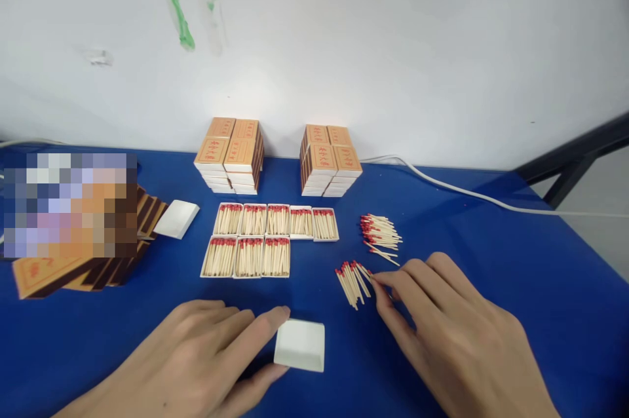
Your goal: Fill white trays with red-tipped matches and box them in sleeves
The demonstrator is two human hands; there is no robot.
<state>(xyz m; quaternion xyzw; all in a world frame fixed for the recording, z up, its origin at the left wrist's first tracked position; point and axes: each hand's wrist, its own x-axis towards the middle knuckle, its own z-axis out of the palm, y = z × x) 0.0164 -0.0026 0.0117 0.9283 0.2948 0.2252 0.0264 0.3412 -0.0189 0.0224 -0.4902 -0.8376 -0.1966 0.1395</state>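
My left hand [211, 352] grips the left side of an empty white matchbox tray [301, 344] between thumb and index finger, near the front of the table. My right hand [442, 320] has thumb and index finger pinched on a match at the right edge of a small match pile [352, 284]. Behind that pile lies a second heap of red-tipped matches [381, 234]. Several trays filled with matches [250, 257] stand in two rows at the middle, heads pointing away from me.
Two stacks of orange matchboxes [228, 159] [331, 162] stand by the white wall. At left are a white tray [177, 219], more boxes [54, 270] and a pixelated patch. A white cable [457, 189] crosses the blue table [491, 234] at back right.
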